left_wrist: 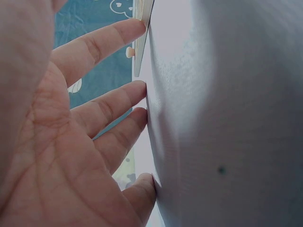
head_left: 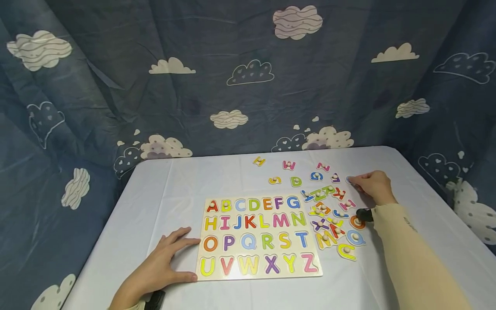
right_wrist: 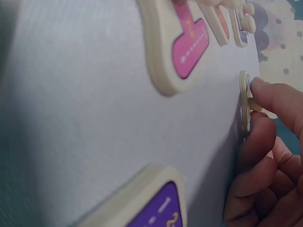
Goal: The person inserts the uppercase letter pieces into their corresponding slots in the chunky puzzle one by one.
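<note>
The wooden alphabet puzzle board (head_left: pixel 259 238) lies flat on the table, with knobbed pieces A (head_left: pixel 212 206) and B (head_left: pixel 226 206) in its top row. Along the board's left edge my left hand (head_left: pixel 162 260) spreads its fingers, thumb and a fingertip touching the edge; the left wrist view has this hand (left_wrist: pixel 71 142) with straight fingers. Far right, my right hand (head_left: pixel 373 185) pinches the knob of a pale blue letter piece (right_wrist: pixel 245 104) between thumb and finger. Which letter it is stays hidden. Whether it is off the cloth I cannot tell.
Several loose knobbed letters lie right of and behind the board, among them a green D (head_left: pixel 296 181), a blue G (head_left: pixel 316 176), an orange O (head_left: pixel 357 222) and a pale blue Q (head_left: pixel 355 237). White cloth (head_left: pixel 166 189) covers the table; a dark cloud-print curtain (head_left: pixel 201 94) hangs behind.
</note>
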`<move>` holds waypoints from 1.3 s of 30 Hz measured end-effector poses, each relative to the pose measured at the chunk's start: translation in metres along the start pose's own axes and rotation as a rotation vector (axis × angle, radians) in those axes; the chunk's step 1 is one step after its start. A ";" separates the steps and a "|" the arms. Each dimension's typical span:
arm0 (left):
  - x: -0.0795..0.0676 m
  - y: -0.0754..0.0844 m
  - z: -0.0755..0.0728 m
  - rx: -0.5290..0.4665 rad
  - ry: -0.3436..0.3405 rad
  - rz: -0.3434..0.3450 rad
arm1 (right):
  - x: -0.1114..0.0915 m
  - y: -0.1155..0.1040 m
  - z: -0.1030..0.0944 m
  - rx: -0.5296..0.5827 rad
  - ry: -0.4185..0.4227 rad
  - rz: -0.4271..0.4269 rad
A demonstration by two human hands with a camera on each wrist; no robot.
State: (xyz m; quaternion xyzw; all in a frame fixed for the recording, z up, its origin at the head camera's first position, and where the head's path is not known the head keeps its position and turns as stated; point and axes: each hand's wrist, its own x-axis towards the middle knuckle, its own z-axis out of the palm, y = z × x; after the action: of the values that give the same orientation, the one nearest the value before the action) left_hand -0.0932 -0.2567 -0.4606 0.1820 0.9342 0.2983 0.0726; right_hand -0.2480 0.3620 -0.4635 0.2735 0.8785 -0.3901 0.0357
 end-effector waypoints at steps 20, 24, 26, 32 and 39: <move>0.000 0.001 0.001 0.004 -0.007 -0.002 | -0.007 -0.019 0.005 -0.047 -0.069 -0.108; 0.000 0.001 0.001 0.001 -0.006 -0.005 | -0.015 -0.030 0.013 -0.056 -0.109 -0.152; 0.000 0.001 0.001 -0.001 -0.006 -0.005 | -0.020 -0.036 0.017 -0.058 -0.130 -0.178; 0.000 0.000 0.001 -0.005 -0.008 -0.005 | -0.031 -0.049 0.028 -0.049 -0.210 -0.225; 0.001 -0.001 0.001 -0.008 -0.018 -0.016 | -0.042 -0.063 0.042 -0.065 -0.213 -0.280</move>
State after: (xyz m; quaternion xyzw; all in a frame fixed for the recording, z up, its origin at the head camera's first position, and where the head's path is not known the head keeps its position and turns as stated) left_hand -0.0942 -0.2566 -0.4617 0.1771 0.9337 0.2996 0.0841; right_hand -0.2511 0.2792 -0.4387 0.1044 0.9114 -0.3894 0.0825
